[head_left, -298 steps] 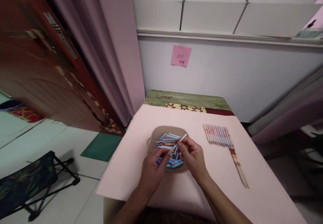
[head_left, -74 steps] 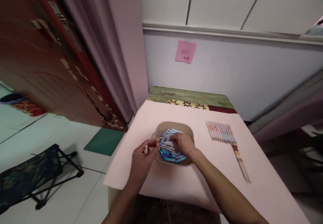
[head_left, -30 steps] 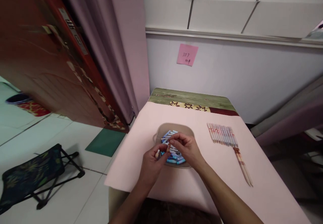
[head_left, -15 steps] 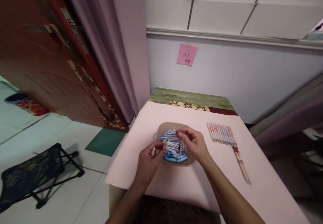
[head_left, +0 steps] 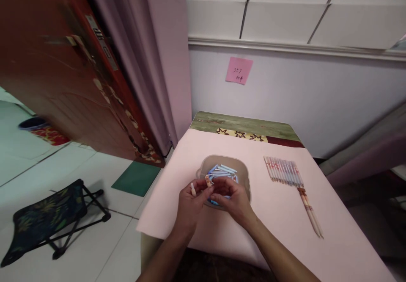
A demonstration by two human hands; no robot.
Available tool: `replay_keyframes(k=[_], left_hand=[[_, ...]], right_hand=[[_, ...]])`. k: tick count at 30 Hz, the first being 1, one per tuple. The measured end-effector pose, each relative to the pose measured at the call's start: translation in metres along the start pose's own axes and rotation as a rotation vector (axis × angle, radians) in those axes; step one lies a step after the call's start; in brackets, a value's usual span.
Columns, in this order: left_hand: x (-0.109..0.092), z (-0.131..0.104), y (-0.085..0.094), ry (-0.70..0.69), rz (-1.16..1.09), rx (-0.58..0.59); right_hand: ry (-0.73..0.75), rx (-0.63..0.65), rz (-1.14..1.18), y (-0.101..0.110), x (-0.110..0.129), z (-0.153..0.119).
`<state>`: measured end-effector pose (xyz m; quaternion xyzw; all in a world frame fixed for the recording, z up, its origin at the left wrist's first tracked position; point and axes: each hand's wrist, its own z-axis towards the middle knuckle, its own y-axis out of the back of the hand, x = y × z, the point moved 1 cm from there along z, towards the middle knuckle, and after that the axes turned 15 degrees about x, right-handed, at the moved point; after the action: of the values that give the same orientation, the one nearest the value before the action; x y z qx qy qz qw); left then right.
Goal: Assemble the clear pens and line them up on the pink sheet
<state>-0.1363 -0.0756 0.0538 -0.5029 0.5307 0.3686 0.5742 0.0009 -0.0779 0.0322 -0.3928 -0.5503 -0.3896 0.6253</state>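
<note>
My left hand (head_left: 189, 205) is closed around small pen parts. A short cream barrel piece (head_left: 208, 181) with an orange pattern sticks up at its fingertips, and a whitish tapered pen piece (head_left: 193, 189) pokes out between its fingers. My right hand (head_left: 234, 199) meets it from the right with fingers pinched; whatever they grip is too small to make out. Both hands are over the near part of a beige plastic container (head_left: 243, 172). Blue and lilac pen parts (head_left: 226, 170) lie loose inside it, partly hidden by my hands.
Right of the container, several assembled pens (head_left: 283, 172) lie in a row, with two more (head_left: 311, 212) pointing toward me. A pale pink sheet (head_left: 275, 231) covers the table. A folding stool (head_left: 47, 214) stands on the floor at left, near a red door (head_left: 79, 83).
My right hand has moved left and down from above the container to my left hand, and their fingertips now meet. My left hand still holds the pen pieces. The view has shifted slightly.
</note>
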Motion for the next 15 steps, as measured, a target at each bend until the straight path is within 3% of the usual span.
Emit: replay_keyframes(k=[4, 8, 11, 15], left_hand=[[-0.005, 0.0, 0.0, 0.053, -0.058, -0.038], [-0.003, 0.0, 0.002, 0.079, -0.035, 0.031], [0.005, -0.001, 0.007, 0.027, 0.006, 0.104], [0.011, -0.001, 0.011, 0.01, -0.009, 0.195]], right_hand=[[0.028, -0.049, -0.073, -0.006, -0.003, 0.0], [0.089, -0.101, -0.13, -0.009, -0.002, 0.001], [0.116, -0.157, -0.134, 0.002, 0.0, 0.0], [0.048, -0.196, -0.101, 0.024, 0.006, -0.005]])
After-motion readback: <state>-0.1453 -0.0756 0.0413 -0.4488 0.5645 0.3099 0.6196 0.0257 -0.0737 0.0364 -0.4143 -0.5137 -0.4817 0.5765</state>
